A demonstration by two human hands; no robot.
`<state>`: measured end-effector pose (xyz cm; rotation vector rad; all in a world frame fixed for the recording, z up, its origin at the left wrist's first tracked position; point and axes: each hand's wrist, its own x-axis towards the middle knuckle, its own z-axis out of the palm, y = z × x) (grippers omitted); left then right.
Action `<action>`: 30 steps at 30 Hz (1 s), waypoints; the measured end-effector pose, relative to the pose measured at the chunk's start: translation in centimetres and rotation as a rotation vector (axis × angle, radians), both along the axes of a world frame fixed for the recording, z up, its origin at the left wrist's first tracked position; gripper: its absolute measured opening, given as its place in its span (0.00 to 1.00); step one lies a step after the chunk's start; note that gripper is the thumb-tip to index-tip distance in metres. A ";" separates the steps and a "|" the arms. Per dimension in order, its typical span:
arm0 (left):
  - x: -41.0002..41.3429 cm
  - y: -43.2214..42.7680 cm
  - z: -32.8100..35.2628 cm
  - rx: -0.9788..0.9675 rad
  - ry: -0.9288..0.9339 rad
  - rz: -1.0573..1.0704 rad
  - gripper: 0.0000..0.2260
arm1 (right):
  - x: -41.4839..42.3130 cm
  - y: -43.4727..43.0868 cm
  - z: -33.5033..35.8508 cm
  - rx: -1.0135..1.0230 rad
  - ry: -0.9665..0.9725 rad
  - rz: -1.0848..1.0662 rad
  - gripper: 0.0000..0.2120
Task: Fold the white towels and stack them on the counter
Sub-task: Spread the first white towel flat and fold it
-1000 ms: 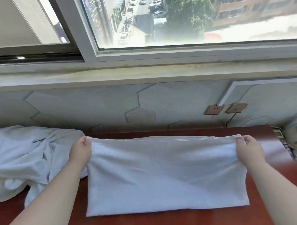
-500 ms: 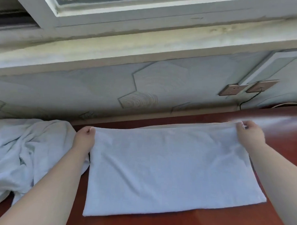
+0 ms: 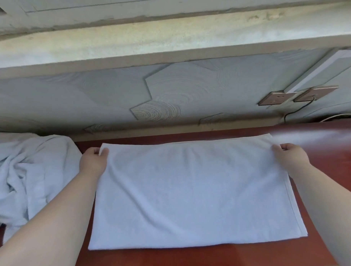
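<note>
one towel part-folded, a heap yet to do

the person works on a single white towel (image 3: 192,192), which lies flat on the red-brown counter (image 3: 195,259) between the two hands. it looks already doubled once, as a second layer's edge peeks out just beyond the far edge the hands hold. the left hand (image 3: 93,164) pinches the far left corner with its fingers curled round it. the right hand (image 3: 290,155) grips the far right corner the same way. from the hands the cloth runs back toward the person as a smooth, wide rectangle. it has only faint ripples near the held edge, and a stitched hem runs down the side below the right hand.

judging by this, the towel is about midway and probably needs at least one more fold to be compact. no finished stack shows on the counter. just outside the left hand, a crumpled heap of white towels (image 3: 29,173) waits unfolded, so most of the task seems left. how many towels the heap holds cannot be told.
</note>
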<state>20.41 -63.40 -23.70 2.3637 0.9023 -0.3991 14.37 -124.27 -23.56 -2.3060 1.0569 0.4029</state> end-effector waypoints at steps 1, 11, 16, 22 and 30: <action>-0.4 -0.2 0.0 -0.002 -0.009 0.020 0.19 | -0.1 -0.1 -0.1 0.007 -0.002 -0.007 0.12; -7.9 -1.4 -0.4 0.105 -0.013 -0.005 0.21 | -4.7 0.2 -0.2 -0.040 0.046 0.103 0.18; -10.0 -0.9 -0.3 0.157 -0.018 0.035 0.16 | -5.4 -0.7 0.2 -0.064 0.046 0.137 0.18; -10.4 -9.9 1.1 0.372 -0.044 -0.310 0.31 | -6.9 -0.5 0.9 0.019 0.035 0.179 0.18; -9.7 -33.4 -1.5 0.164 -0.095 -1.485 0.28 | -11.2 -1.2 1.1 0.069 -0.006 0.133 0.17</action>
